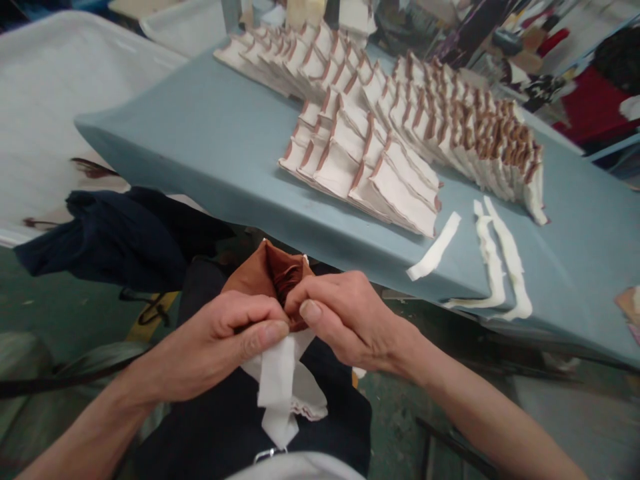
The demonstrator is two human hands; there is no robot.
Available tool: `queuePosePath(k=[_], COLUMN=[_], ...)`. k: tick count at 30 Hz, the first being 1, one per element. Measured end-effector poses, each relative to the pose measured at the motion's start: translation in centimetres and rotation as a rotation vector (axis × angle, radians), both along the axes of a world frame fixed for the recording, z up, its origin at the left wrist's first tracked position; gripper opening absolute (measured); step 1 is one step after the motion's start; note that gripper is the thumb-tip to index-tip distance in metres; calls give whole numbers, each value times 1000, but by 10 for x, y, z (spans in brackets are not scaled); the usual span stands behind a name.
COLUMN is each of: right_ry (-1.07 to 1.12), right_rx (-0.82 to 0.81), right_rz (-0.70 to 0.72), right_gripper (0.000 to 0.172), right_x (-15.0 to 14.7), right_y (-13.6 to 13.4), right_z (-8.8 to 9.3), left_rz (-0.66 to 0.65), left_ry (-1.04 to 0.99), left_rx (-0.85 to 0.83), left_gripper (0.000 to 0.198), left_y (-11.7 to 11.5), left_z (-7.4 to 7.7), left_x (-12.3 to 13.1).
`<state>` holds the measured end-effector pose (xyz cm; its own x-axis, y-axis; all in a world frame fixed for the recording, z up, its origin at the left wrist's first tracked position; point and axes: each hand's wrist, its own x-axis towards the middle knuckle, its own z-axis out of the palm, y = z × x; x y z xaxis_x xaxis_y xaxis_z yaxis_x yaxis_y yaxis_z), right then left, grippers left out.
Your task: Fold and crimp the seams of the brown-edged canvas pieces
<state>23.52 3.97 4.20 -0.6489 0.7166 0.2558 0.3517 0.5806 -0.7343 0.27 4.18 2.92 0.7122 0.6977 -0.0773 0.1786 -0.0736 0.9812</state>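
Above my lap, a brown leather-like piece (255, 270) with a folded, gathered inside is gripped at its near edge by both hands. My left hand (235, 337) pinches it from the left, thumb on top. From the right, my right hand (345, 313) pinches the same edge, fingers curled and thumb close to the left thumb. A white strip (277, 373) hangs down below the left thumb, beside paler white cloth with a wavy edge. The fingertips hide where the strip meets the brown piece.
On the blue-grey table (165, 133) ahead lie rows of white pieces with brown edges (360, 160). Loose white strips (505, 260) rest near its front edge. A white bin (75, 73) stands at left, with dark blue cloth (110, 233) below it.
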Motion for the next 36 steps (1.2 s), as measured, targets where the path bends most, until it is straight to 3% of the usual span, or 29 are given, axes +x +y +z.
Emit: queuePosePath(k=[5, 10, 15, 19, 24, 30, 36], right_ry=[-82, 90, 249, 507, 720, 738, 609], right_rx=[-107, -349, -594, -849, -966, -970, -927], right_rz=[15, 118, 41, -33, -61, -80, 27], right_gripper=[44, 41, 49, 56, 60, 61, 58], right_x=[-6, -4, -7, -20, -33, -29, -22], right_y=[6, 7, -1, -14, -25, -21, -15], right_z=[8, -1, -14, -23, -29, -24, -17], left_rz=[28, 46, 83, 134, 153, 157, 148], left_ry=[35, -1, 30, -107, -212, -255, -247], left_rx=[184, 309, 497, 329, 81, -49, 53], left_gripper=[36, 32, 26, 28, 43, 59, 56], left_y=[0, -2, -3, -8, -16, -15, -20], left_z=[3, -1, -4, -1, 0, -2, 11], left_x=[-1, -1, 6, 8, 6, 12, 16])
